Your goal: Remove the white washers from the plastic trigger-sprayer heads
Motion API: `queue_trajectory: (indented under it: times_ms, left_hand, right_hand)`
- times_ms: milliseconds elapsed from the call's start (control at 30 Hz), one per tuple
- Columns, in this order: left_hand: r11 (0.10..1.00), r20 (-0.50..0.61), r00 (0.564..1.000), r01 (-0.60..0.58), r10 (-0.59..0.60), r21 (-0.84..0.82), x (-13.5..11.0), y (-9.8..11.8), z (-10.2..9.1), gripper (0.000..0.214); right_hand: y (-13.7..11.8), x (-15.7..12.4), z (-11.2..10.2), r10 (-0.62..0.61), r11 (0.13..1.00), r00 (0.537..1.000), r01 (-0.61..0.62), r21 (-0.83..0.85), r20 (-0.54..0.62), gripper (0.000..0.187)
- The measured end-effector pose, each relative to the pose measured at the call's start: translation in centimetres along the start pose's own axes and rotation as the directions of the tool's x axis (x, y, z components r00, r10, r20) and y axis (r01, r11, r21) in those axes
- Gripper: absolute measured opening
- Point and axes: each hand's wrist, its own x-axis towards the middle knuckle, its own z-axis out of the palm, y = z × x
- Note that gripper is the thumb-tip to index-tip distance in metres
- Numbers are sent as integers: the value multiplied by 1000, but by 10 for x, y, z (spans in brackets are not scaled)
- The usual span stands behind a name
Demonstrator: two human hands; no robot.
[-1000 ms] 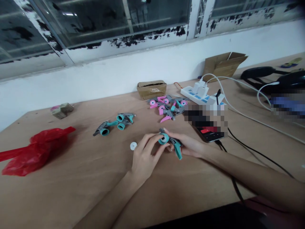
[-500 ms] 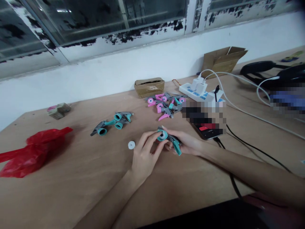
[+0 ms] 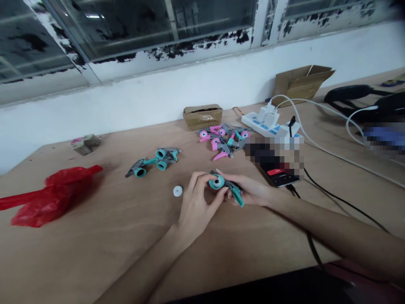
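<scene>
A small teal and grey plastic clip (image 3: 225,187) with a round teal head is held between both hands just above the wooden table (image 3: 95,253). My left hand (image 3: 198,207) pinches the round head with thumb and fingers. My right hand (image 3: 253,191) grips the grey and teal handles from the right. A small white disc (image 3: 177,191) lies on the table just left of my left hand.
Finished teal clips (image 3: 153,160) lie behind my left hand. A pile of pink and teal clips (image 3: 223,141) sits farther back by a small cardboard box (image 3: 202,117). A phone (image 3: 278,173), a power strip (image 3: 268,124) with cables, and a red plastic bag (image 3: 53,194) surround the spot.
My hands and the clip stay in almost the same place; the left fingers have shifted slightly on the round head. The view has moved a little.
</scene>
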Motion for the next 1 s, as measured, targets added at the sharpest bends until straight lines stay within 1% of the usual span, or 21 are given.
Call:
queue_trajectory:
  times_ms: [133, 233, 367, 433, 567, 700, 867, 1000]
  left_hand:
    - [999, 33, 999, 24, -23, -27, -1, 4, -6, 11]
    - [997, 30, 998, 54, -52, -56, -1, 5, -9, 10]
    - [972, 29, 992, 124, -121, -199, -1, 3, -8, 6]
    - [964, 42, 989, 146, -140, -222, 0, 2, -8, 5]
    - [981, 68, 991, 123, -114, -147, 2, 0, -11, 9]
    - [994, 102, 991, 89, -82, -61, 7, 0, -17, 6]
    - [993, 172, 982, 90, -75, -79, 12, 3, -24, 4]
    - [996, 217, 975, 64, -49, -62, 13, 2, -26, 3]
  right_hand:
    - [1, 1, -2, -16, 997, 997, 22, -73, 81, 31]
    - [2, 2, -2, -56, 991, 988, 73, -116, 145, 33]
    - [1, 0, -1, -107, 978, 984, 129, -164, 140, 32]
    - [0, -1, -1, -112, 974, 986, 133, -182, 120, 32]
    - [0, -1, -2, -101, 974, 991, 117, -192, 92, 30]
    - [1, -1, -2, -97, 977, 993, 108, -186, 68, 26]
    - [1, -1, -4, -106, 969, 990, 125, -214, 97, 24]
    - [2, -1, -3, -133, 958, 988, 148, -247, 76, 25]
